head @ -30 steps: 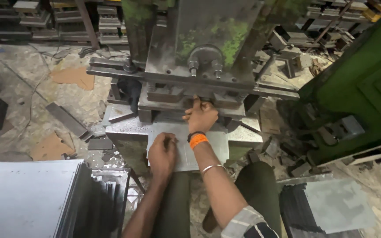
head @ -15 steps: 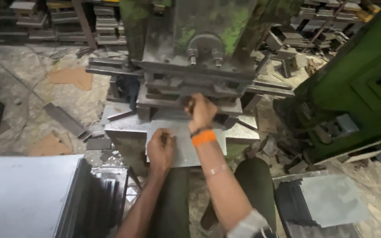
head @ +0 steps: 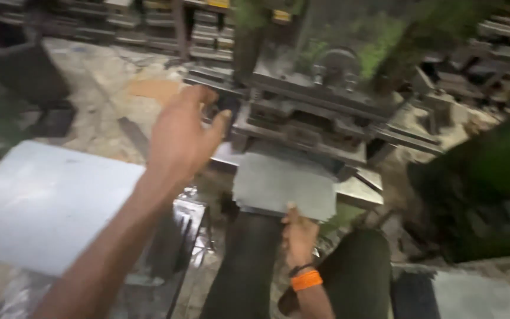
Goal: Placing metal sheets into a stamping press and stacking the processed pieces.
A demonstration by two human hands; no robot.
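dim, even indoor light; heavy motion blur smears the whole view, worst toward top and right edges.

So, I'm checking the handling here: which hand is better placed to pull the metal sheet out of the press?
Probably the right hand: it already grips the near edge of the metal sheet lying at the press. The left hand is raised, open and empty, off toward the sheet stack.

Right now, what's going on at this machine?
A person sits at a metal press. Their right hand, with an orange wristband, grips the near edge of a flat grey metal sheet that lies on the press bed, partly under the tooling. Their left hand is raised in the air, open and holding nothing, above a stack of blank sheets on the left.
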